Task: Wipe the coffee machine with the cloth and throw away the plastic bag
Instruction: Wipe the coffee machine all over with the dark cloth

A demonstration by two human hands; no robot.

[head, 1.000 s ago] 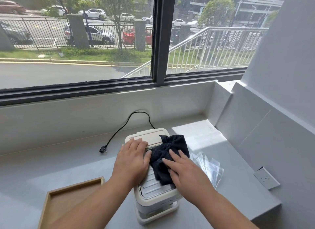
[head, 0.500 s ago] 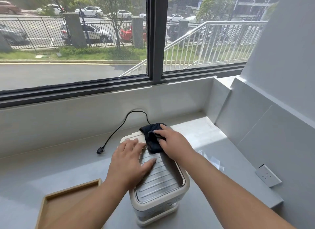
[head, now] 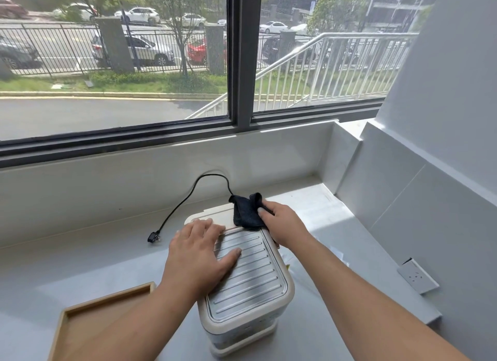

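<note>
The cream coffee machine [head: 250, 288] with a ribbed silver top stands on the grey counter in front of me. My left hand [head: 199, 255] lies flat on the left part of its top, fingers spread, holding nothing. My right hand [head: 285, 226] presses a dark cloth [head: 247, 212] against the far right corner of the machine's top. The clear plastic bag [head: 336, 255] lies on the counter right of the machine, mostly hidden behind my right forearm.
A black power cord with its plug [head: 153, 238] loops behind the machine, unplugged. A wooden tray [head: 88, 323] sits at the front left. A wall socket [head: 416, 276] is on the right wall. The counter [head: 67, 266] ends against the window ledge and right wall.
My right hand has pushed the cloth from the near right part of the machine's top to its far corner. My left hand stayed resting on the top.
</note>
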